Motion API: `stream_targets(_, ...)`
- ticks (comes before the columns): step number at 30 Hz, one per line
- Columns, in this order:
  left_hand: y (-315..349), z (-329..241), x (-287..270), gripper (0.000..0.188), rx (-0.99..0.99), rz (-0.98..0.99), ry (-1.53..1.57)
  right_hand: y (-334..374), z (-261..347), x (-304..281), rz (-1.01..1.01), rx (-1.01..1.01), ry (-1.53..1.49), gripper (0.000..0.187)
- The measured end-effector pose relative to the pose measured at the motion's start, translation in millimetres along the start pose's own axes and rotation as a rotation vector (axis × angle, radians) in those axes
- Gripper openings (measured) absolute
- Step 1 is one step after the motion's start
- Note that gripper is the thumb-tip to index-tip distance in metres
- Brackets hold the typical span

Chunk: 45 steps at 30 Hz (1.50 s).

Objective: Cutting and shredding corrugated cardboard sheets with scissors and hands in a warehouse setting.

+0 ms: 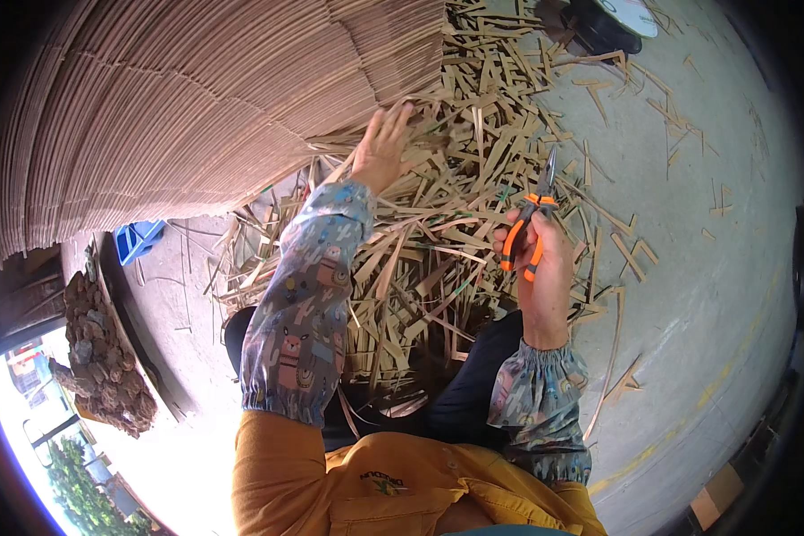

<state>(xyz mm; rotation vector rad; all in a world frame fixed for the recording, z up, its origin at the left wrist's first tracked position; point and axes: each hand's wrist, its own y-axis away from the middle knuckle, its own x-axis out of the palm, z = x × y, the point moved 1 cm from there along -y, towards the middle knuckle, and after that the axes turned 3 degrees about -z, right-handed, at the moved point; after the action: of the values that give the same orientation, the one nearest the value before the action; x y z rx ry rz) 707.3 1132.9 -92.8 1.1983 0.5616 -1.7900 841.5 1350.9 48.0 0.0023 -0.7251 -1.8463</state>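
Note:
My left hand (384, 147) is open, its fingers stretched out against the lower edge of a big stack of thin brown cardboard-like sheets (214, 98), whose edges show as close lines. Held in my right hand (549, 277) is a pair of needle-nose pliers (539, 202) with orange and black handles. Their jaws point away from me, and nothing shows between them. Under and between both hands lies a thick heap of narrow tan strips (447, 223), some of it reaching between my knees.
Loose strips (630, 255) are scattered over the grey floor at right. A black round object with a white top (607, 25) stands at the far right. To the left are a blue plastic piece (138, 239) and a pile of brown, bark-like chunks (103, 348).

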Motion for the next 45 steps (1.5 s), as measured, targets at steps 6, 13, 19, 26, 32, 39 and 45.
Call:
stream_targets(6,32,-10,38,0.066,-0.302,0.21,0.479,1,-5,-4,0.02,0.016,0.013,0.025)
stream_targets(13,97,-71,5,0.058,-0.424,0.609,0.835,1,-3,2,-0.006,0.069,0.042,0.024)
stream_targets(19,70,-64,-9,0.038,-0.486,-0.362,0.449,5,-10,9,0.057,0.043,0.037,0.024)
stream_targets(26,-46,-32,-31,0.035,0.145,-0.166,-0.237,11,-12,7,0.041,0.084,0.16,0.031)
stream_targets(32,-101,-24,-20,0.043,0.153,-0.166,-0.178,23,-11,17,0.028,0.139,0.121,0.023)
stream_targets(39,33,-98,32,0.029,-0.185,0.242,0.993,12,-7,16,-0.011,0.129,0.075,0.02)
stream_targets(45,74,-94,-7,0.051,-0.291,-0.094,1.132,11,-12,27,0.101,0.207,0.095,0.02)
